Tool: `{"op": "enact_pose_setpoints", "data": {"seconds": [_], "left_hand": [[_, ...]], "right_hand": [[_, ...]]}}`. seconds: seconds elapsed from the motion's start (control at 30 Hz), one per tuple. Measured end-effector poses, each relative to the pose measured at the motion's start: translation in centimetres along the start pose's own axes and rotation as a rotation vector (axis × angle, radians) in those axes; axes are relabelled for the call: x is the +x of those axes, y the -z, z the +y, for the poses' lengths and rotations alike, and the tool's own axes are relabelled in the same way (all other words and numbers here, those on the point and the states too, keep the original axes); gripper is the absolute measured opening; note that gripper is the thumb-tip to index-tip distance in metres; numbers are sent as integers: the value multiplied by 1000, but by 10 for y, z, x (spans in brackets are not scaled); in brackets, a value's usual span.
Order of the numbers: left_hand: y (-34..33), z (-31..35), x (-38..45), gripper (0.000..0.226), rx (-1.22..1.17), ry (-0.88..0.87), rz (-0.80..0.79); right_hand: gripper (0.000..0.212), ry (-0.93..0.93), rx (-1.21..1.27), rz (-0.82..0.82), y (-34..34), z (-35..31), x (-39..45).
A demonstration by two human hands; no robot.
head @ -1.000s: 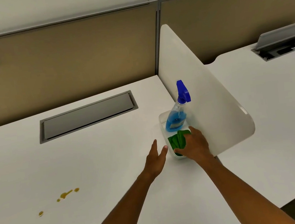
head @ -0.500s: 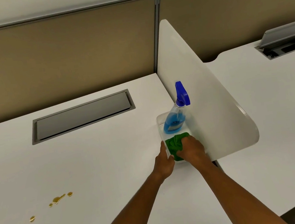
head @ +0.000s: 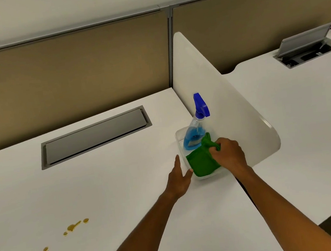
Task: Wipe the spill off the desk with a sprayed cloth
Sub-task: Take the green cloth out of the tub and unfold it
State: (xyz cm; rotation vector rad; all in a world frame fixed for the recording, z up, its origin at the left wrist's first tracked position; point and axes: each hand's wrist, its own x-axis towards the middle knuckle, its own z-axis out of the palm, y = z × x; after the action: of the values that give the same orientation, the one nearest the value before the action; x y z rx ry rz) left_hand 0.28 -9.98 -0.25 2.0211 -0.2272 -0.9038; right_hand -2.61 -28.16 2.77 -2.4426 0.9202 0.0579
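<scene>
A green cloth [head: 201,162] hangs partly out of a clear plastic bin [head: 179,136] by the white desk divider. My right hand [head: 228,154] is shut on the cloth's upper corner, raising it above the bin. My left hand [head: 179,179] rests open against the bin's near left corner, thumb touching its rim. A spray bottle [head: 195,132] with blue liquid and a blue trigger head stands in the bin's far end. The brownish spill [head: 74,227] lies in several drops on the white desk [head: 105,185] at the lower left, far from both hands.
A white curved divider [head: 220,102] stands right of the bin. A closed grey cable hatch [head: 95,135] is set in the desk at the back. A second desk with an open cable hatch [head: 307,45] lies to the right. Tan partition panels run along the back.
My right hand has closed on the green cloth and lifted it partly out of the bin. My left hand stays against the bin's left corner, now with its fingers spread.
</scene>
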Motion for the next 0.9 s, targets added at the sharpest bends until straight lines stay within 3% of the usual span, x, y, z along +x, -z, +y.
{"op": "enact_pose_setpoints", "data": {"seconds": [0.33,0.67,0.9], "left_hand": [[74,20,-41,67,-122,-200,106],[193,16,-110,46,-275,-476,103],[279,5,-181,27,-338,-675,99]], "right_hand": [[17,228,123,45,53,-70,-47],[7,549,207,-158,75,-194,-119],[17,766,207,-195,50,-268,-157]]}}
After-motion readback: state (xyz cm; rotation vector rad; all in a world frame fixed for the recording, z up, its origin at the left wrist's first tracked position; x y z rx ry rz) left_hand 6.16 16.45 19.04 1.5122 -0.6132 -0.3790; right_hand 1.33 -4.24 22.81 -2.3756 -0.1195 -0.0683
